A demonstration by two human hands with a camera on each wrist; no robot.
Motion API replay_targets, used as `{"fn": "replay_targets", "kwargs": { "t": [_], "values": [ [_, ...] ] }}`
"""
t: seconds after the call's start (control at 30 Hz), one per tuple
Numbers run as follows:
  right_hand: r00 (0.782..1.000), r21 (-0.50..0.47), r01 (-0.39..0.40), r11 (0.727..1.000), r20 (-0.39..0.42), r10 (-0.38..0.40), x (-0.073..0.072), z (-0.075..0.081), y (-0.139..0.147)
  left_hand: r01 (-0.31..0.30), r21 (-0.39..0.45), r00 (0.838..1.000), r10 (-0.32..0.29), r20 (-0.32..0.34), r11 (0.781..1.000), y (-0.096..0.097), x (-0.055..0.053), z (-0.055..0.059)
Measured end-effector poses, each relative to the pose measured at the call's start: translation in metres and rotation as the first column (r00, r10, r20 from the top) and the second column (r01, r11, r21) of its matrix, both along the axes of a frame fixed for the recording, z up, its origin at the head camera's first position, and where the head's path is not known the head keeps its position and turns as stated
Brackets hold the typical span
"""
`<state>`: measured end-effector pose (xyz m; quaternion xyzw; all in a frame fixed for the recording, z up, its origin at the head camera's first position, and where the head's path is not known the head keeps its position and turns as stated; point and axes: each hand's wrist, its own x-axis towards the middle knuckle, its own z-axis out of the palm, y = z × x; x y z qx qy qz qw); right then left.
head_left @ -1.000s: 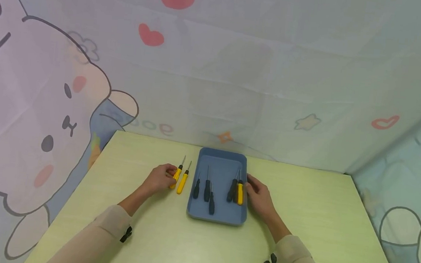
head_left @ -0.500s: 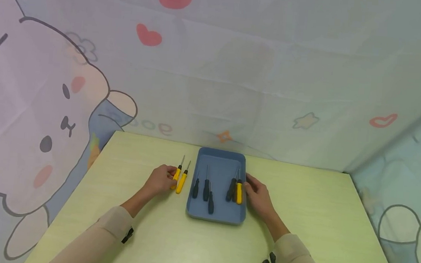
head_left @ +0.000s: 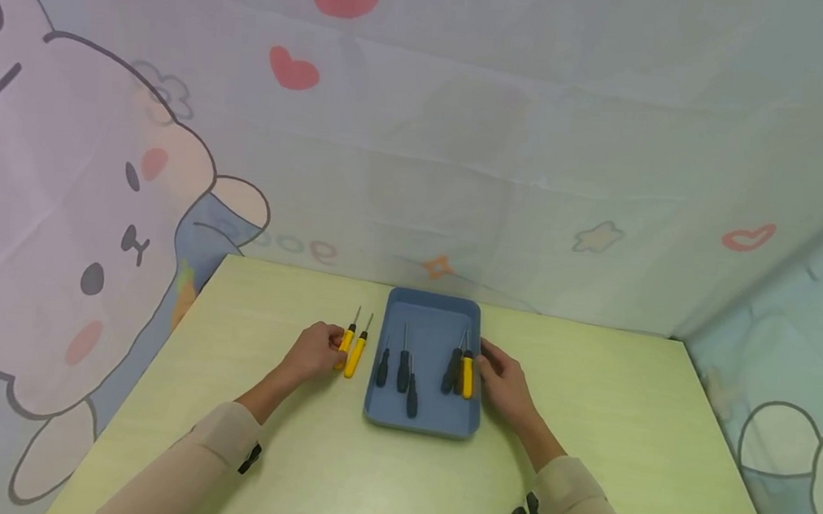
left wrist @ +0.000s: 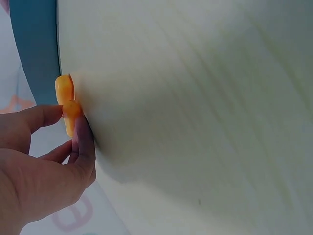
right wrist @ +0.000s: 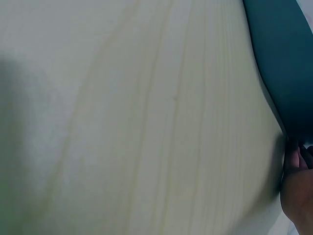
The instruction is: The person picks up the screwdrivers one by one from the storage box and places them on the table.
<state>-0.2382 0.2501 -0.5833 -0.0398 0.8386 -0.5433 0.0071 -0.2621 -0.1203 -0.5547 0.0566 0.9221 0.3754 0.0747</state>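
My left hand [head_left: 315, 352] pinches the yellow handle of a screwdriver [head_left: 348, 338] between thumb and fingers, left of the tray. Beside it on the table lies a second yellow screwdriver [head_left: 356, 357], its tip pointing away from me. In the left wrist view both yellow handles show end-on at the fingertips. The blue tray [head_left: 420, 423] stands in the middle. My right hand [head_left: 508, 386] holds the tray's right edge, thumb at the rim; its fingers are partly hidden there.
Inside the tray, black screwdrivers [head_left: 404, 371] lie on the left side. At its right lie a black screwdriver [head_left: 452, 370] and a yellow one [head_left: 468, 376], with another dark handle between them. The pale table [head_left: 610, 421] meets a printed cloth wall [head_left: 574, 157] behind.
Both hands stay in place, the left on the yellow screwdriver and the right at the tray. Only a slight shift of the head view shows.
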Motion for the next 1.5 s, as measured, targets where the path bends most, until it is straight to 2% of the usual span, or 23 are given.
{"fn": "replay_targets", "kwargs": {
  "t": [0.37, 0.5, 0.73, 0.9, 1.5],
  "values": [
    [1.000, 0.019, 0.001, 1.000, -0.022, 0.000, 0.000, 0.000, 0.000, -0.015, 0.016, 1.000, 0.014, 0.011, 1.000, -0.003, 0.007, 0.005],
    [1.000, 0.008, -0.003, 1.000, -0.016, 0.003, 0.000, -0.001, 0.000, -0.005, 0.015, 1.000, 0.005, 0.004, 1.000, -0.003, 0.007, 0.006],
    [1.000, 0.047, 0.001, 0.999, 0.002, -0.001, -0.001, -0.003, 0.001, 0.002, -0.014, 1.000, -0.003, -0.011, 1.000, -0.003, 0.004, 0.002],
    [1.000, 0.033, -0.004, 0.999, -0.001, 0.004, -0.001, -0.003, 0.001, 0.004, -0.002, 1.000, -0.004, -0.007, 1.000, -0.003, 0.003, 0.000],
    [1.000, 0.018, -0.001, 1.000, -0.006, 0.001, 0.001, 0.000, 0.001, 0.021, -0.043, 1.000, -0.020, 0.004, 0.999, -0.004, 0.014, 0.012]
  ]
}}
